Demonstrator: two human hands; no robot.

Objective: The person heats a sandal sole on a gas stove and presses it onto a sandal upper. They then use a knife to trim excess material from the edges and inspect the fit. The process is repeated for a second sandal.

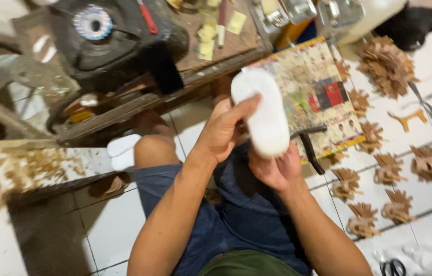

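White tiled floor (430, 204), low wooden bench (211, 61), scattered brown cutouts (384, 61).

My left hand (223, 132) is raised in front of me, wrist bent a little, the back of it turned up toward my eyes. Its thumb stretches out long and straight to the right, while the other fingers curl under and out of my sight. My left forearm runs down and to the left, bare to the elbow. My right hand (275, 168) sits lower and just to the right, palm turned up, fingers folded in a loose grasp. The two hands are close together, almost touching. My right forearm slants down to the right, also bare. My bare left knee sticks out beyond my left hand.
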